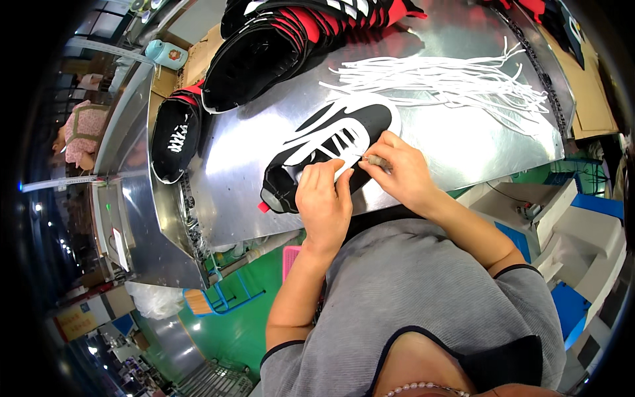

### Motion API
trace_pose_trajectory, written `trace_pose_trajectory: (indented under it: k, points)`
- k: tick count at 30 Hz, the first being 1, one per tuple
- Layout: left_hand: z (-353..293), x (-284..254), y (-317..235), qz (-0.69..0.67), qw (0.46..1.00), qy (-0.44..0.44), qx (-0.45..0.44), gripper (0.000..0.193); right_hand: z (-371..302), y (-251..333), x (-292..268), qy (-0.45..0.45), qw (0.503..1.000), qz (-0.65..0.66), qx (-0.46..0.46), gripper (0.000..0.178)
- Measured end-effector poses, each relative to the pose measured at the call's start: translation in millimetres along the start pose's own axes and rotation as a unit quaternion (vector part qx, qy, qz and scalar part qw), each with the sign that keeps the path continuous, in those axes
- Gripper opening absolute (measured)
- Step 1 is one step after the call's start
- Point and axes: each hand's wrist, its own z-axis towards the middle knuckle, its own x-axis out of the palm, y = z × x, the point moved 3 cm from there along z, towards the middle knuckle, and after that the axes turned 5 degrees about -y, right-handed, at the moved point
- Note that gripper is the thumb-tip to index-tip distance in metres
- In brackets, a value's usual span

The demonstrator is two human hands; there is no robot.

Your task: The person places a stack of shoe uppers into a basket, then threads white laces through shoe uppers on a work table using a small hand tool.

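Note:
A black and white shoe upper lies on the metal table in front of me, its white lacing strip crossed by white lace. My left hand is closed at the near edge of the lacing strip, thumb and fingers pinching the upper. My right hand grips a small awl-like tool with a tan handle. Its thin metal tip points left at the lacing strip, close to the left fingertips. Whether the tip goes through an eyelet is too small to tell. A red tab sticks out at the heel end.
Loose white laces lie spread at the back right of the metal table. Stacked black and red shoe uppers stand at the back left, with another upper below them. A light blue bottle is beyond the far left edge.

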Motion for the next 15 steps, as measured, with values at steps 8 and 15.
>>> trace_pose_trajectory:
  k: [8, 15]
  points:
    - [29, -13, -10, 0.014, 0.997, -0.068, 0.034, 0.014, -1, 35, -47, -0.047, 0.99, -0.058, -0.119, 0.02]
    - [20, -25, -14, 0.044, 0.995, -0.081, 0.046, 0.011, 9, 37, -28, -0.063, 0.986, -0.001, -0.151, 0.017]
